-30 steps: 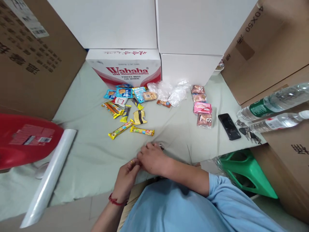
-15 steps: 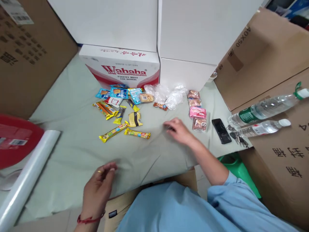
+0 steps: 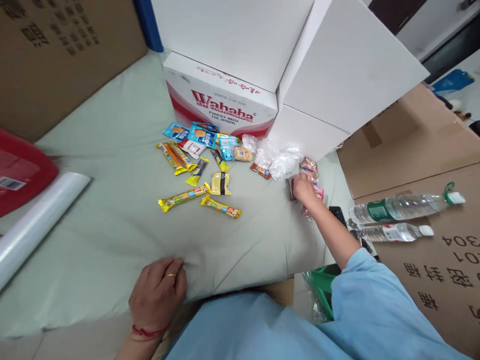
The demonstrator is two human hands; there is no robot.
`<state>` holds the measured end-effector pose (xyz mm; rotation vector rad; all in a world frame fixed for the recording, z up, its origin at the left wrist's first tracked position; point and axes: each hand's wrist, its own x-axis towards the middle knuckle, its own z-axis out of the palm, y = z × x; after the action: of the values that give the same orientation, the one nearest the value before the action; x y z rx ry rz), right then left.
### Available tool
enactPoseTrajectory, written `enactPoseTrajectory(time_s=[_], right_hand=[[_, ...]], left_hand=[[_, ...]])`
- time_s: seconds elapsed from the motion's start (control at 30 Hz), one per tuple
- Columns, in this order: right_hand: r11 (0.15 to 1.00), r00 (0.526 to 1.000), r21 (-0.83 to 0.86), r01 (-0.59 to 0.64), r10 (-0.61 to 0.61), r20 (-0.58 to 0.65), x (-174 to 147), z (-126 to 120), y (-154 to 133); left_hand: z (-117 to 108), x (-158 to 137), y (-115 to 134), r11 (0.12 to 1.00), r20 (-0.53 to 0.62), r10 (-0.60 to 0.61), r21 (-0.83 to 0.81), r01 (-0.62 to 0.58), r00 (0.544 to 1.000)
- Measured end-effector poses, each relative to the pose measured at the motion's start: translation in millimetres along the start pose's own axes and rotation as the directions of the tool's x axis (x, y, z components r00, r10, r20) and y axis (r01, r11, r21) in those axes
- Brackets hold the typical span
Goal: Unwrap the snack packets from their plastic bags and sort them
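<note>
My right hand is closed on a small dark brown snack packet, which shows at its fingertips. It partly covers a column of packets: two brownish ones, a pink packet and a reddish-brown packet. Left of it lie a clump of clear plastic wrappers and a small brown-orange packet. My left hand, with a ring and a red wrist cord, rests at the table's near edge, fingers curled in. Two yellow snack bars and a pale yellow packet lie mid-table.
Blue snack packets and more bars lie against a Wahaha carton. On the right are a phone, keys and two water bottles. A plastic roll and a red container stand left. Cardboard boxes flank the table.
My right hand has moved right and forward, from bare cloth to the packet column. My left hand has turned palm down and curled onto the table edge. The view has shifted and tilted.
</note>
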<state>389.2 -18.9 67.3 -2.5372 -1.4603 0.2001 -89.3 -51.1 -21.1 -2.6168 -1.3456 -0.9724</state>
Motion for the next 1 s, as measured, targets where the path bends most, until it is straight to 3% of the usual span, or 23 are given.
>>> enactPoseTrajectory(time_s=[0.17, 0.33, 0.43, 0.5, 0.53, 0.57, 0.6, 0.63, 0.7, 0.77, 0.87, 0.93, 1.0], right_hand=[[0.979, 0.994, -0.199, 0.045, -0.063, -0.087, 12, -5, -49], [0.993, 0.993, -0.056, -0.104, 0.1, -0.06, 48, 7, -103], [0.993, 0.991, 0.011, -0.117, 0.117, -0.071, 54, 8, -118], [0.984, 0.994, 0.164, -0.062, 0.076, -0.079, 45, 3, -120], [0.946, 0.996, 0.321, -0.038, 0.062, -0.065, 36, 0, -118], [0.857, 0.998, 0.515, -0.032, 0.052, -0.026, 24, -3, -114], [0.708, 0.999, 0.704, -0.054, 0.039, 0.038, 10, -5, -110], [0.521, 0.993, 0.846, -0.111, 0.017, 0.12, -6, -7, -105], [0.203, 0.957, 0.941, -0.271, -0.047, 0.285, -43, -6, -95], [0.034, 0.918, 0.921, -0.388, -0.082, 0.389, -82, 0, -87], [-0.036, 0.89, 0.89, -0.455, -0.066, 0.452, -138, 17, -80], [0.021, 0.892, 0.895, -0.446, -0.073, 0.447, -168, 29, -79], [0.15, 0.9, 0.905, -0.397, -0.127, 0.416, -190, 37, -78]], left_hand=[[1, -2, 0, 0.999, 0.014, -0.037, -0.004, 0.037, 0.999], [1, -1, 0, 0.999, 0.006, -0.003, -0.034, 0.004, 1.0], [0, -2, 1, 0.998, 0.005, -0.01, -0.061, 0.01, 1.0], [0, -2, 1, 0.992, 0.011, -0.065, -0.108, 0.066, 0.998], [-1, -1, 1, 0.983, 0.014, -0.111, -0.146, 0.112, 0.994], [-3, 0, 2, 0.966, 0.019, -0.166, -0.197, 0.167, 0.986], [-6, 2, 2, 0.939, 0.035, -0.224, -0.26, 0.225, 0.974], [-9, 6, 4, 0.9, 0.063, -0.28, -0.329, 0.285, 0.958], [-17, 17, 10, 0.796, 0.173, -0.356, -0.458, 0.395, 0.918], [-24, 32, 23, 0.681, 0.33, -0.365, -0.544, 0.491, 0.871], [-28, 55, 53, 0.5, 0.543, -0.329, -0.595, 0.63, 0.773], [-25, 69, 76, 0.323, 0.657, -0.29, -0.617, 0.717, 0.696], [-20, 78, 96, 0.155, 0.75, -0.172, -0.62, 0.769, 0.639]])
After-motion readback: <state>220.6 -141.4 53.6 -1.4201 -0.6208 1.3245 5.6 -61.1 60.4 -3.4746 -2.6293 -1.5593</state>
